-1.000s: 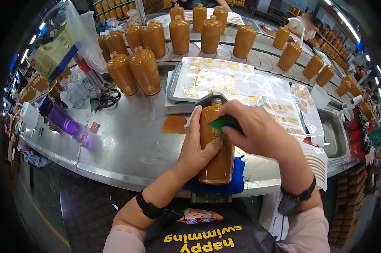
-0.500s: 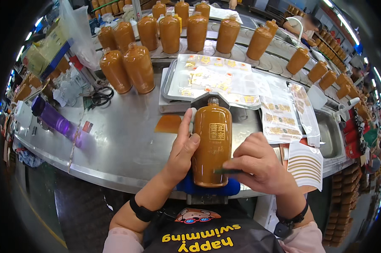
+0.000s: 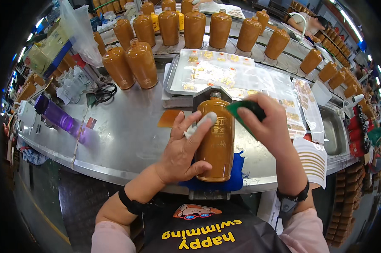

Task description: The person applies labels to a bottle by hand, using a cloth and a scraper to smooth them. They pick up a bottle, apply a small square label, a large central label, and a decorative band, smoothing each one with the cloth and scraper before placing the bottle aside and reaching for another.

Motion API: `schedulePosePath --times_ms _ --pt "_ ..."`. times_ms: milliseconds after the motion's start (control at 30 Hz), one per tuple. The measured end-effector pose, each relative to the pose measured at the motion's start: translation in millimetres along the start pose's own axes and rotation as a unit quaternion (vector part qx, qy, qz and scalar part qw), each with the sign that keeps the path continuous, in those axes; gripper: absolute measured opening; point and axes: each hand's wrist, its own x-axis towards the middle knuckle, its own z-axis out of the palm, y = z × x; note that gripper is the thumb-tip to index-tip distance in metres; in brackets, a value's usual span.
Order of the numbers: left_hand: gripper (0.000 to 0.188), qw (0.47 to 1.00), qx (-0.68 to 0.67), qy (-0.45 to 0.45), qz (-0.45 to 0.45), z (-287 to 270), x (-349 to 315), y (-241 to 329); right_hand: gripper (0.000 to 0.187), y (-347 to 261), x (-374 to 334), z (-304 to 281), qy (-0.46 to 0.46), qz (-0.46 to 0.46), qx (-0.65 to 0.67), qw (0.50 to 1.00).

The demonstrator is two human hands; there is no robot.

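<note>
Steadying the brown bottle on the blue cloth at the counter edge with your left hand fingers spread, right hand pinching a green scraper, you risk smearing its label if pressure slips.
</note>
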Motion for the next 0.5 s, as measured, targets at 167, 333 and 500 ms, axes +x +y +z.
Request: schedulePosePath --times_ms 167,333,500 --pt "0.077 0.994 0.053 -0.053 0.080 -3 -21 13 0.014 4 -36 -4 0.018 0.097 0.098 0.990" --pt "0.096 0.999 0.016 0.012 -0.049 21 -39 20 0.028 -20 -37 -4 -0.067 -0.200 -0.059 0.976" --pt "0.078 0.997 0.067 -0.029 0.017 -3 -26 33 0.016 6 -24 -9 -0.068 0.027 0.086 0.994"
